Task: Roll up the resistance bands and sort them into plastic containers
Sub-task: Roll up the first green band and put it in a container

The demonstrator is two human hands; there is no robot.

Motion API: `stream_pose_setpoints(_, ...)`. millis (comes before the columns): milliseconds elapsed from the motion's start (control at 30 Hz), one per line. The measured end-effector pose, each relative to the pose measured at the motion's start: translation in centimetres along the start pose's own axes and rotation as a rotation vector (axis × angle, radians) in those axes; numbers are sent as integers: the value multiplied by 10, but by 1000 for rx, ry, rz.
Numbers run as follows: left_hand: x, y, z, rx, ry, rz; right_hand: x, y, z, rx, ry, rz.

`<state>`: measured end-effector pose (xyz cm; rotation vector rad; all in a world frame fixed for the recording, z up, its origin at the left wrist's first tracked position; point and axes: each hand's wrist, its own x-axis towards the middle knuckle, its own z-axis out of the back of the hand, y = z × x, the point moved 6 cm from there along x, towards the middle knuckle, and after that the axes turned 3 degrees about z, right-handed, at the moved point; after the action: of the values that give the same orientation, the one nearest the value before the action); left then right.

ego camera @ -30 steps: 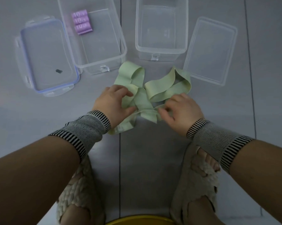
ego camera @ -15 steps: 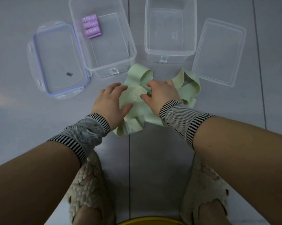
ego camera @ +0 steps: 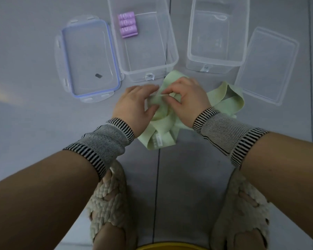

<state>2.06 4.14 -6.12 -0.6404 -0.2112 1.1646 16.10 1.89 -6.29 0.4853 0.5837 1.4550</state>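
- Fingers of both hands are curled and pinching the pale green resistance bands: the left hand grips a fold from the 9 o'clock side, and the right hand pinches the same bunch from 3 o'clock, fingertips nearly meeting.
- These green bands lie in a loose tangle on the grey floor, just below the two open clear containers, with one loop spilling out toward 3 o'clock.
- Long axis: the strap nearest the person runs roughly from 7 o'clock up toward 1 o'clock; the side loop runs more across. No single clean axis exists yet, since the loops overlap.
- To do this step well, I judge one band should be separated and laid flat along one line before rolling, edges aligned, then rolled tightly from one end with steady thumb pressure so it does not spring open.
- Three rolled purple bands sit at the 11 o'clock corner of the left container; the right container looks empty, so the green rolls likely belong there.
- Two lids lie flat outside the containers: the blue-rimmed lid at 9 o'clock, the clear lid at 3 o'clock.
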Motion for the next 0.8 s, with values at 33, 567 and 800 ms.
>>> stream_pose_setpoints(33, 0, 3, 4, -37, -7, 64, 3, 7, 3, 13, -18, 15)
stream_pose_setpoints(567, -20, 37, -2, 183, -29, 145, -34, -44, 7, -137, 54, -213)
stream_pose_setpoints(800, -15, 20, -13, 140, 39, 97, -47, -47, -10, -114, 253, -207)
